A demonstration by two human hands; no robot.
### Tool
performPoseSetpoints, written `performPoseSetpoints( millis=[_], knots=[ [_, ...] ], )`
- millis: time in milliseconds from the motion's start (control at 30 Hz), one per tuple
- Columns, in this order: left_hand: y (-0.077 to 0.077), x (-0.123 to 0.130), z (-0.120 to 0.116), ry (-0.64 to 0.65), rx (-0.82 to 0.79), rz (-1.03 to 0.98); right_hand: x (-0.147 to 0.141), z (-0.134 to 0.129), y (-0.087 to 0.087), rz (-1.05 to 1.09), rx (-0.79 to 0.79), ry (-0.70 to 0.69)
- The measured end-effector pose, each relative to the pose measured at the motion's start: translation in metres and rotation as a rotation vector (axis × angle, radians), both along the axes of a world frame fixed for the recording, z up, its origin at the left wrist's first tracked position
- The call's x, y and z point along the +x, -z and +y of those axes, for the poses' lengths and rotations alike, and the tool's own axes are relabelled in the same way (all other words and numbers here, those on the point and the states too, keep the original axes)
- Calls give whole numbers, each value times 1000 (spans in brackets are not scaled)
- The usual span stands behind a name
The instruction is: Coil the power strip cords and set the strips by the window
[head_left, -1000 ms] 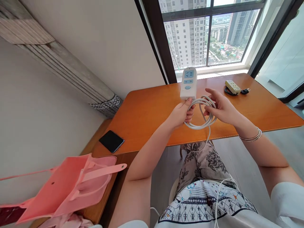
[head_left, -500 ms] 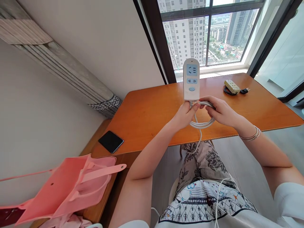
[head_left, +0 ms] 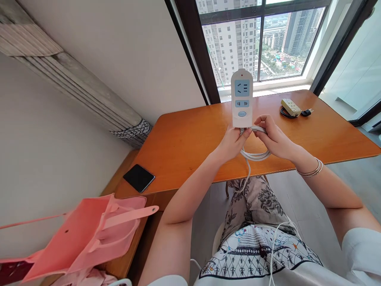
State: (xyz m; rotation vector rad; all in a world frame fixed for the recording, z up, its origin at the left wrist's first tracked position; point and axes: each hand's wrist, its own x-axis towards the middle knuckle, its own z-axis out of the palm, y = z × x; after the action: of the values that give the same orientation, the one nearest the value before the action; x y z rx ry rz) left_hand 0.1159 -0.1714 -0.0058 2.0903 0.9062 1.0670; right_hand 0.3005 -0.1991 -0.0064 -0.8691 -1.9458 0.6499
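Left hand: your left hand (head_left: 233,143) is closed, with the thumb over the white cable (head_left: 255,157), just at the lower end of the white power strip (head_left: 242,99).
Right hand: your right hand (head_left: 275,140) makes a narrow pinch on the right side of the cable's loops; some fingertips are hidden from view.
White power strip: it stands nearly upright above your left hand, sockets toward you, and its upper end overlaps the window (head_left: 261,47) in the view.
White cable: its loops hang between your two hands, and one length drops past the near edge of the table toward your patterned trousers (head_left: 262,198).
Near edge: the table (head_left: 184,139) ends just below your hands in the view, so this edge is the closest one to the loops.
Left side: a wide part of the wood lies between your hands and the black phone (head_left: 139,178), which is near the left corner of the table.
Beyond left corner: the open pink bag (head_left: 80,230) sits beside the table, its strap end close to the near edge.
Right side: the yellow power strip (head_left: 291,107) and the black plug (head_left: 306,113) lie toward the far edge, apart from your right hand; wood continues to the right corner.
Lap: a thin white cord (head_left: 274,248) crosses your clothing; I cannot tell where it leads.
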Motion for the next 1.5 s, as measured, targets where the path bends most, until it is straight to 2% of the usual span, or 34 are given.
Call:
performPoseSetpoints(
  millis=[67, 133, 233, 367, 433, 500, 567, 633, 733, 833, 900, 967, 1033, 1067, 1133, 1200, 1267, 1367, 1500],
  knots=[
    [1, 2, -1, 72, -157, -99, 1, 1, 1, 59, -48, -25],
    [1, 5, -5, 137, -379, -194, 3, 3, 1, 135, -119, -65],
    [-1, 8, -11, 155, -622, -299, 5, 8, 1, 269, -277, -132],
    [-9, 10, -14, 93, -715, -365, 0, 10, 15, 606, -465, -191],
    [-13, 10, -14, 37, -723, -404, -11, 6, 33, 812, -544, -170],
    [-20, 11, -15, -26, -702, -448, -26, -3, 57, 910, -636, -139],
    [-30, 10, -16, -71, -646, -489, -44, -16, 82, 883, -737, -139],
    [-42, 8, -16, -98, -564, -540, -60, -33, 104, 752, -836, -207],
    [-58, -5, -11, -147, -442, -613, -67, -58, 119, 337, -893, -372],
    [-66, -29, 0, -208, -354, -614, -44, -71, 108, -91, -768, -464],
    [-68, -46, 6, -253, -325, -595, -15, -70, 85, -225, -592, -362],
    [-67, -59, 8, -286, -343, -579, 15, -64, 55, -330, -267, -179],
    [-64, -64, 8, -290, -400, -565, 40, -57, 23, -411, 47, 131],
    [-62, -64, 7, -286, -430, -556, 48, -55, 9, -436, 134, 290],
    [-56, -58, 4, -271, -485, -526, 56, -51, -13, -442, 216, 519],
    [-50, -50, 1, -248, -524, -480, 54, -47, -24, -371, 233, 617],
    [-44, -41, -2, -210, -558, -416, 47, -42, -25, -229, 211, 591],
    [-33, -31, -4, -146, -605, -333, 36, -33, -21, -5, 125, 433],
    [-24, -24, -9, -39, -641, -282, 21, -30, -27, 64, 61, 330]
  ],
)
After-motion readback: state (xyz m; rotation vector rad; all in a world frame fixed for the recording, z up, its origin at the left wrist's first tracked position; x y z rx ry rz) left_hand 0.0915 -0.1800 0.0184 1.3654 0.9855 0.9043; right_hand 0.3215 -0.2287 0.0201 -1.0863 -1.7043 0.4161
